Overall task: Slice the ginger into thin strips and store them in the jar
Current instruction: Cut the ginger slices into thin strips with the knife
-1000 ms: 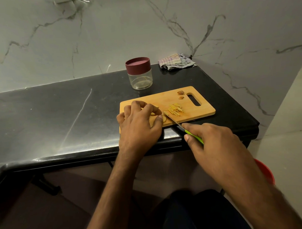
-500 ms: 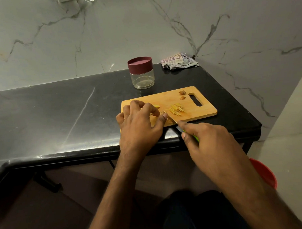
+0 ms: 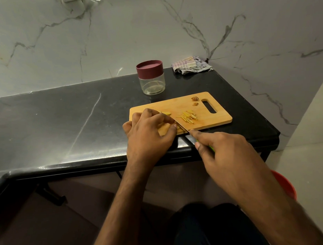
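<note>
Ginger piece sits on the cutting board, your left hand pinning it with curled fingertips. Your right hand grips the green-handled knife, blade just beside those fingertips. Cut strips lie mid-board. Lidded jar stands behind on the worktop, cloth in the corner.

A clear glass jar wears a maroon lid. Pale yellow ginger strips lie on the tan wooden cutting board; glossy black stone counter; striped grey-and-beige cloth at one o'clock.
</note>
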